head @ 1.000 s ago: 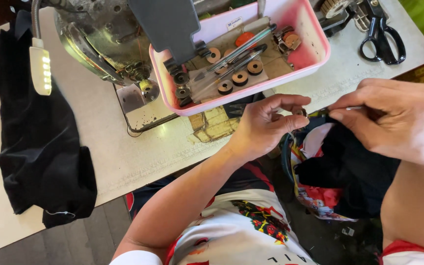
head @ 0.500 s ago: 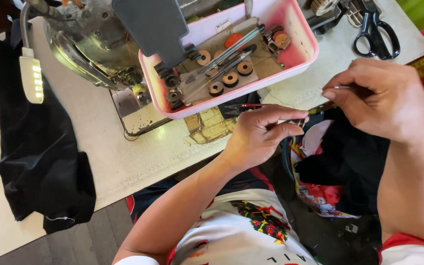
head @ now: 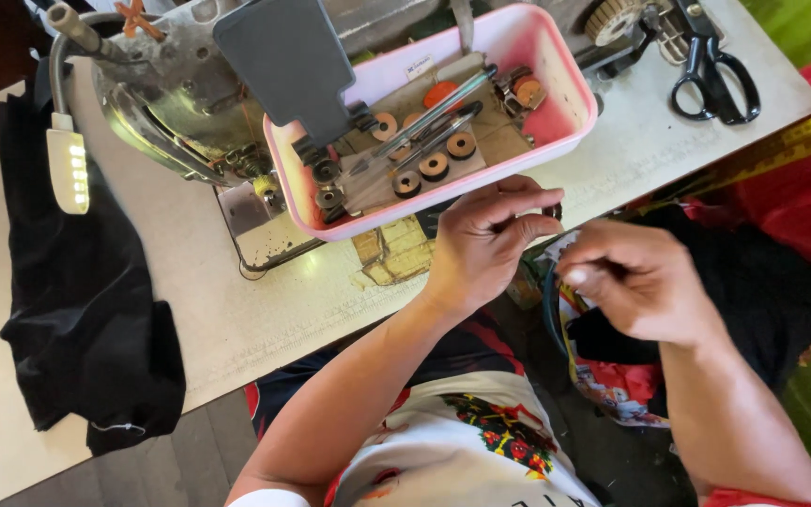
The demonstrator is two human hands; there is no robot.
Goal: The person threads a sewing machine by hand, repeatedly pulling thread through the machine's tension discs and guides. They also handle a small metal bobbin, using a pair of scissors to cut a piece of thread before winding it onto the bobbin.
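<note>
At the bottom of the frame the two forearms rise toward the centre. The right hand, centre right, has its fingers curled shut, pinching something too small to see – perhaps a thread. The left hand is just above and left of it, thumb and fingers closed on a small dark thing at the edge of the table, just below the pink tray. Black cloth lies in the lap at the right. Further up, bobbins and pens sit in the tray; scissors lie at upper right. I judge a risk – the left knuckles are very near the tray rim and could tip it, spilling the bobbins.
</note>
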